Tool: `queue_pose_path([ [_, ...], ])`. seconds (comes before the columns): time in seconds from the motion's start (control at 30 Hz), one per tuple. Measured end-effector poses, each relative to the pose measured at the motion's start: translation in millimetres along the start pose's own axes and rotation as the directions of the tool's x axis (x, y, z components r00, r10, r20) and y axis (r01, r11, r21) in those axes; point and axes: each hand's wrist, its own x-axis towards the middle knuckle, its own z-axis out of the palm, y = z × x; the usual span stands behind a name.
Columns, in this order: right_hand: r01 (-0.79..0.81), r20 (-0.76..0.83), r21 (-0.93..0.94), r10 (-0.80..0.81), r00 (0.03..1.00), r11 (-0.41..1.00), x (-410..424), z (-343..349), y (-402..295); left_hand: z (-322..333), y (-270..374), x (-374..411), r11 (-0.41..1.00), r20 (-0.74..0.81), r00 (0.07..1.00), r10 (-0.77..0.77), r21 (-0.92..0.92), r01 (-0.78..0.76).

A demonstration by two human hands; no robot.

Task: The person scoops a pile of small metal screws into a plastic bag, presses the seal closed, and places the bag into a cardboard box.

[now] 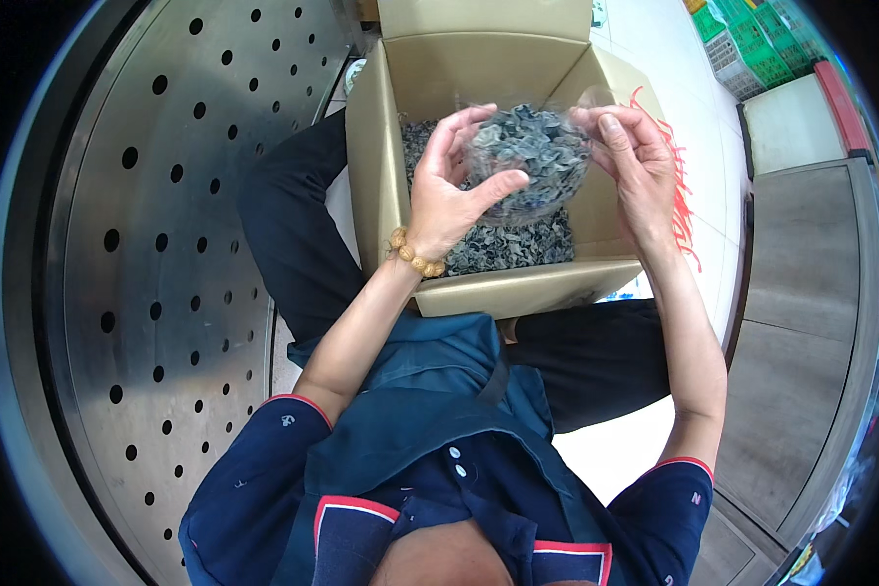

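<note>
Over an open cardboard box (pixel 483 69) I hold a clear plastic bag (pixel 531 165) packed with dark grey-green, curled dried pieces, which look like wood ear fungus. My left hand (pixel 458 172) cups the bag's left side, with the thumb across its front. At the upper right, my right hand (pixel 633 150) pinches the bag's thin clear plastic between thumb and fingers. More loose dried pieces (pixel 513 245) cover the bottom of the box, partly hidden behind the bag and my left hand.
The box stands on a pale tiled floor between my legs. A perforated metal panel (pixel 190 234) rises on the left. Red plastic strips (pixel 681 198) hang beside the box's right side. Grey cabinet doors (pixel 798 308) and green crates (pixel 762 44) are farther right.
</note>
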Motion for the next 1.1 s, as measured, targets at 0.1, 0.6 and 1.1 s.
queue_pose_path([
  [0.1, 0.007, -0.025, 0.029, -0.006, 1.0, 1.0, 0, -8, 1, -9, 2, 0, 0.995, -0.02, 0.999, 0.041, 0.09, -0.039],
  [0.6, -0.06, 0.13, -0.119, 0.076, 0.989, 0.991, -26, -20, 30, -25, 18, -19, 0.995, -0.028, 0.999, -0.039, 0.09, 0.042],
  [1.1, -0.162, -0.171, 0.228, 0.203, 0.964, 0.96, -143, 19, 61, -54, 21, -89, 0.943, 0.155, 0.939, -0.307, 0.183, 0.278],
])
